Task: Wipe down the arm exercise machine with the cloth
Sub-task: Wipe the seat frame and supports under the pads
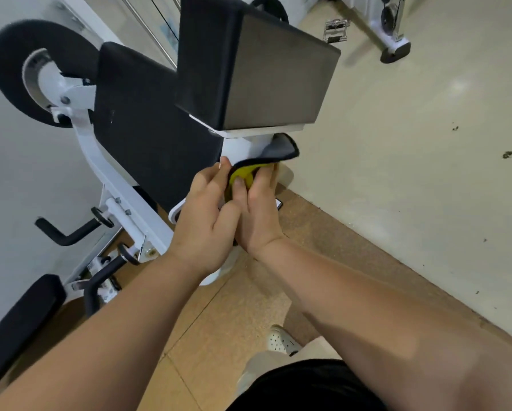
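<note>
The cloth (266, 154), grey on one face, yellow on the other and edged in black, is folded over and pressed against the white support post (241, 148) just under the machine's black arm pad (263, 75). The right hand (259, 215) grips it, thumb on the yellow face and fingers wrapped over the far side. The left hand (206, 215) is curled against the cloth's near edge and seems to pinch it there, with the two hands touching each other. To the left of the post lies the long black seat pad (148, 129). Beyond it are a foam roller (17, 63) on the white frame (91, 155) and two black handles (65, 234) lower down. A pale shoe (281, 341) stands on the tan tile floor (219, 336) below the forearms. The likely trouble is coverage: the cloth is bunched, so probably only a small patch meets the post and a stroke could leave its far side untouched. The pad overhangs closely, so an upward stroke could knock the knuckles against its underside. With both hands crowded on one small fold, a hard pull by either could tug the cloth out of the other's hold.
</note>
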